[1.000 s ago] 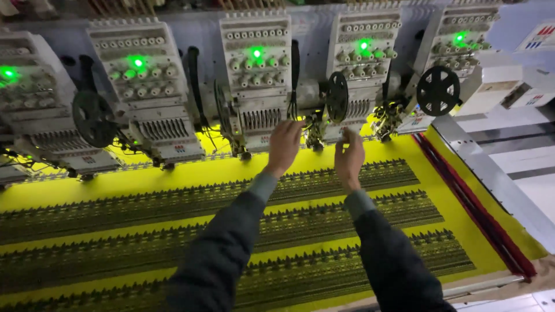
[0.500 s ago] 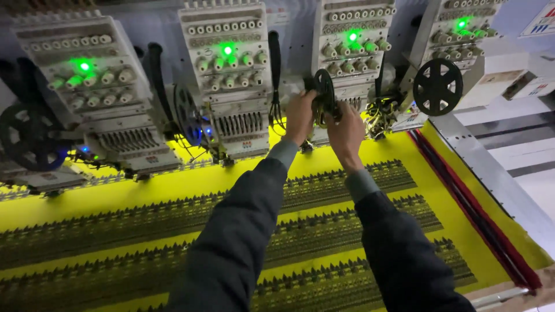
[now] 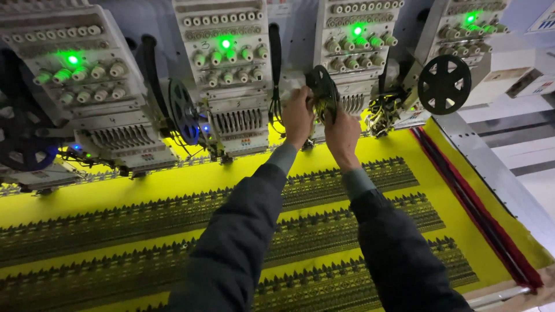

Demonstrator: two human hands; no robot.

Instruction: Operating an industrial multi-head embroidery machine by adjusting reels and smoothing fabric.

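Left hand [image 3: 298, 115] is raised at the far side of the table, fingers curled against the left edge of a dark sequin reel [image 3: 321, 92]. Right hand [image 3: 342, 132] sits just below and right of it, fingers closed on the reel's lower edge, where a tangle of yellowish strip hangs; exact pinch point cannot be told. The reel is mounted on the left side of the third embroidery head [image 3: 355, 55], green lamp lit. Both forearms are in dark grey sleeves.

Left of the hands: second embroidery head [image 3: 228, 75], also lit green, with its own reel [image 3: 184, 111]. Far right: a black spoked reel [image 3: 444, 84]. Near the viewer: yellow fabric [image 3: 173, 182] stretched flat, carrying horizontal bands of dark stitched pattern. Red strip [image 3: 480, 214] along the fabric's right edge.
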